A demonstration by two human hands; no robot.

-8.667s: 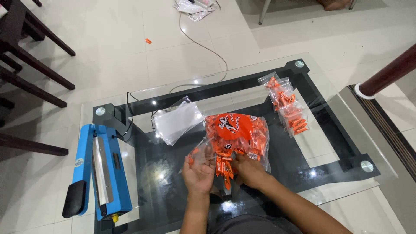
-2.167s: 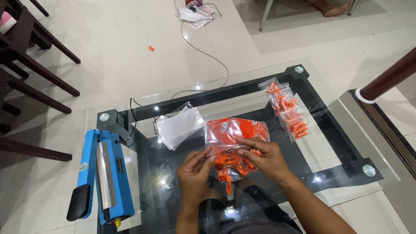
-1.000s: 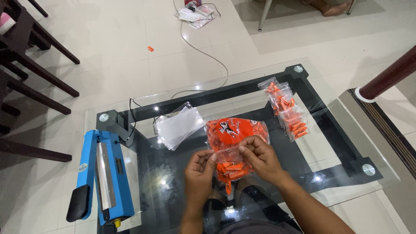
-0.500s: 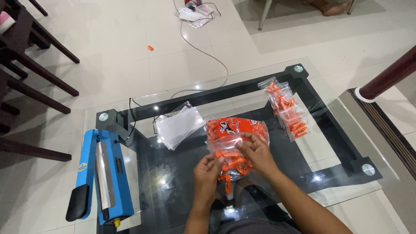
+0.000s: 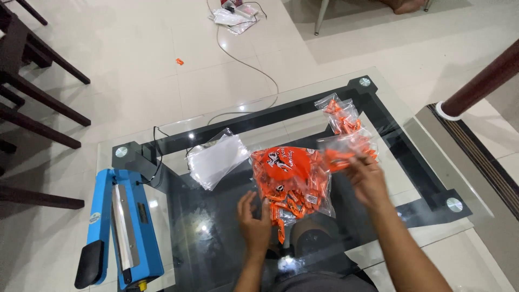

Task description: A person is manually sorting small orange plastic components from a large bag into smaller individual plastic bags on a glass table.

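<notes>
Counts, head view. One large clear bag of orange sweets (image 5: 291, 181), lying flat near the middle of the glass table (image 5: 432, 162), its near end spilling a few loose orange pieces toward the person. One small filled packet (image 5: 348, 148) held at the right of the big bag. At least two more small filled packets (image 5: 341, 113) farther back right, overlapping; exact count hard to tell. One stack of empty clear bags (image 5: 215, 158) left of the big bag, apart from it. One blue heat sealer (image 5: 121, 227) at the near left edge of the table, long axis running near to far, black handle at its near end. One black cord (image 5: 243, 62) running from the table's far left across the floor tiles to a clutter of wrappers (image 5: 235, 12) far off. One stray orange piece (image 5: 179, 61) on the floor, far left. Dark wooden chair legs (image 5: 38, 97) at left; a round dark post (image 5: 478, 86) at right.

Hands: two, both the person's own. Left hand (image 5: 255, 221) lies at the near left corner of the big bag, fingers spread and loosely open, fingertips against the bag's edge, gripping nothing that shows. Right hand (image 5: 366, 178) reaches far right, forearm stretched diagonally, fingers pinched on the near edge of the small filled packet, which sits just beside the big bag.
</notes>
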